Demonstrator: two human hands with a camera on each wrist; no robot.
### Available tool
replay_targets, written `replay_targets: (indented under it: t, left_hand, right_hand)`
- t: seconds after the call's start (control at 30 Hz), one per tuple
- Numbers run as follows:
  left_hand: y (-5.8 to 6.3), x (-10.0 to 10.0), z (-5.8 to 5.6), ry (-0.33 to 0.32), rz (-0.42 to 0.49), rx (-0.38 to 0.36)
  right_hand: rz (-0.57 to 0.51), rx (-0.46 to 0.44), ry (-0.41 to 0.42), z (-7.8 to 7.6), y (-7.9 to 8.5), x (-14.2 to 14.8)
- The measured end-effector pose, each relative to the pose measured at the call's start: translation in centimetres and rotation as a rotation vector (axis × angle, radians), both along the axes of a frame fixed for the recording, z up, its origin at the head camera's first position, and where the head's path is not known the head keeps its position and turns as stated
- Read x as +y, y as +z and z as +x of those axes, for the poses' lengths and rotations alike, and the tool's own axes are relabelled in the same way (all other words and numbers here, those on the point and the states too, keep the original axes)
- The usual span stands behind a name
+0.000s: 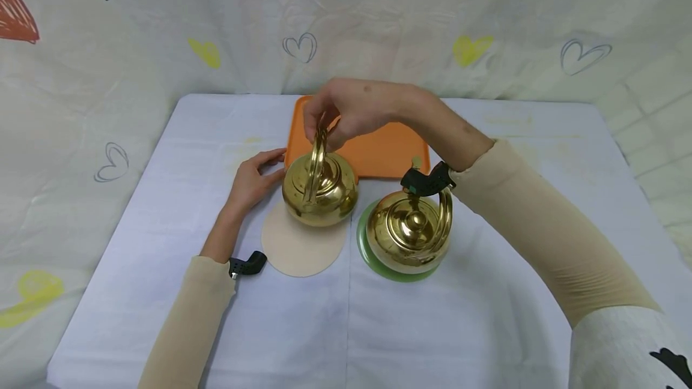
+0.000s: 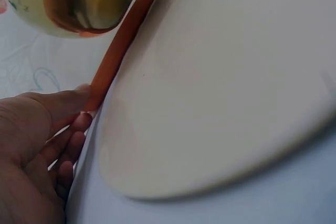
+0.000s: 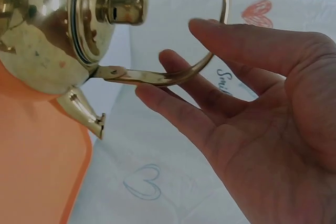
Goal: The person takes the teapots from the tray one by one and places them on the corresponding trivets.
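My right hand [image 1: 359, 110] holds a shiny brass kettle [image 1: 319, 194] by its arched handle [image 3: 176, 80], thumb on one side and fingers on the other. From above, the kettle overlaps the orange tray's near left corner and a round beige mat [image 1: 303, 251]. My left hand [image 1: 254, 179] is at the left side of the orange tray [image 1: 386, 152]; its thumb [image 2: 71, 100] lies on the tray's rim, with curled fingers just below. Another brass kettle [image 1: 408, 233] stands on a round green mat [image 1: 400, 276], partly under my right wrist in the head view.
A white cloth covers the table [image 1: 432, 335]. Behind it hangs a pale sheet [image 1: 373, 17] printed with hearts and lettering. The held kettle's short spout [image 3: 86, 114] points over the tray in the right wrist view. Each wrist wears a black camera mount [image 1: 248, 264].
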State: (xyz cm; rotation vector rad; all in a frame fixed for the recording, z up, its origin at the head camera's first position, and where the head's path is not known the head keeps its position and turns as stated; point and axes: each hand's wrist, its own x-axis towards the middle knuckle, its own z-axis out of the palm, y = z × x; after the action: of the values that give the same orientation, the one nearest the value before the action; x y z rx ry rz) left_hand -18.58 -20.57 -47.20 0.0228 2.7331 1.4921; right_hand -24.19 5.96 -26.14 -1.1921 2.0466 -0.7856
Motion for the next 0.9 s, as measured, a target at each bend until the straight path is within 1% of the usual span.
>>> replay_targets:
  t: [0.17, 0.43, 0.6, 0.9]
  left_hand:
    - [0.0, 0.0, 0.0, -0.004, -0.009, 0.001]
    - [0.2, 0.1, 0.1, -0.004, -0.019, 0.002]
    - [0.3, 0.1, 0.1, -0.008, -0.024, 0.003]
    - [0.3, 0.1, 0.3, -0.013, -0.004, -0.003]
  right_hand:
    - [0.032, -0.024, 0.046, 0.3, -0.1, -0.1]
    - [-0.011, -0.029, 0.117, 0.9, -0.2, -0.5]
    - [-0.027, -0.048, 0.129, 1.1, -0.3, -0.6]
    - [-0.037, -0.035, 0.148, 1.3, -0.5, -1.0]
